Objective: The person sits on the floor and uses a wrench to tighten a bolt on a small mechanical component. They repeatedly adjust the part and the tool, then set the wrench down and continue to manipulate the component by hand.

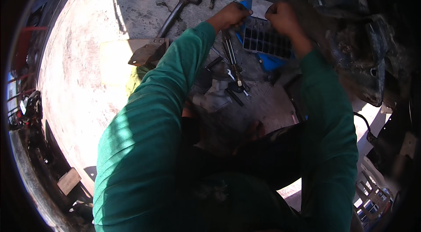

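Both my hands are raised over a compartment box (266,39) with dark square cells and blue parts at its edges. My left hand (230,15) is closed at the left edge of a small, thin whitish sheet (260,7). On its right side, the fingers of my right hand (284,19) pinch the same sheet. Whether it is paper or a plastic bag is not clear. Below the box lies a blue piece (271,61), partly covered by it.
A hammer (176,13) rests on the concrete floor at left. Wrenches (247,93) and other tools lie before me, near a grey metal casting (215,96). Large dark machine parts (359,52) stand at right. Cardboard (115,58) lies at left, and a plastic crate (370,188) sits lower right.
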A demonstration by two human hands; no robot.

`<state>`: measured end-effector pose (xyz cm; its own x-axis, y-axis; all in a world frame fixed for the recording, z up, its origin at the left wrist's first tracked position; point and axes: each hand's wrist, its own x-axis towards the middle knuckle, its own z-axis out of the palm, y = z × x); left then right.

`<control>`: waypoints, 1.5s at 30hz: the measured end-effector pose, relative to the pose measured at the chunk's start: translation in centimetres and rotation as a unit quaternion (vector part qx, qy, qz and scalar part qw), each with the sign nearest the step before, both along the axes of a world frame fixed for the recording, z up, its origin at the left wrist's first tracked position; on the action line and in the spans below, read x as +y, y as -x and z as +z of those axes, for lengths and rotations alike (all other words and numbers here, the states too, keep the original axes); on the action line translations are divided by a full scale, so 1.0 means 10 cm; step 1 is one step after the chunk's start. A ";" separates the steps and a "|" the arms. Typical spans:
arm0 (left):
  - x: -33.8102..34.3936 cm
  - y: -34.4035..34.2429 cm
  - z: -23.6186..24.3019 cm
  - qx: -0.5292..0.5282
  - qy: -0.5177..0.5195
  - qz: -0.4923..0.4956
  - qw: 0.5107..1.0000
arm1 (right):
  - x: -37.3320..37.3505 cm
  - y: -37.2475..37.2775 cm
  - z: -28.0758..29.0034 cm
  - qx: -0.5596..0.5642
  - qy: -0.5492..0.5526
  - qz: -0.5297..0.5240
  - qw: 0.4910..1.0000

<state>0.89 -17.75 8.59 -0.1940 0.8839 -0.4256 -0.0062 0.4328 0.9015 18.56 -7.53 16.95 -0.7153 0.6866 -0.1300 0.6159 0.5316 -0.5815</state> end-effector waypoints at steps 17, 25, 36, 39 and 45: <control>-0.08 -0.15 -0.29 0.433 -0.095 -0.121 0.888 | -0.38 -0.62 -0.07 0.099 0.280 -0.084 0.951; -0.21 -0.17 -0.08 0.485 -0.133 -0.105 0.858 | -0.29 -0.66 -0.14 0.124 0.292 -0.081 0.945; 0.12 -0.28 -0.27 0.571 -0.039 -0.194 0.797 | -0.32 -0.79 -0.04 0.089 0.263 -0.054 0.959; 0.20 -0.18 -0.35 0.544 -0.045 -0.210 0.811 | -0.29 -0.79 -0.11 0.099 0.258 -0.061 0.959; 0.10 0.06 -0.45 0.525 -0.192 -0.222 0.799 | -0.33 -0.72 -0.08 0.099 0.266 -0.054 0.957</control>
<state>0.30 -16.70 4.11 0.1033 0.9910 0.0852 0.9183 -0.1279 0.3746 25.74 -10.82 16.14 -0.6901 0.6322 -0.3523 0.5011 0.0662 -0.8629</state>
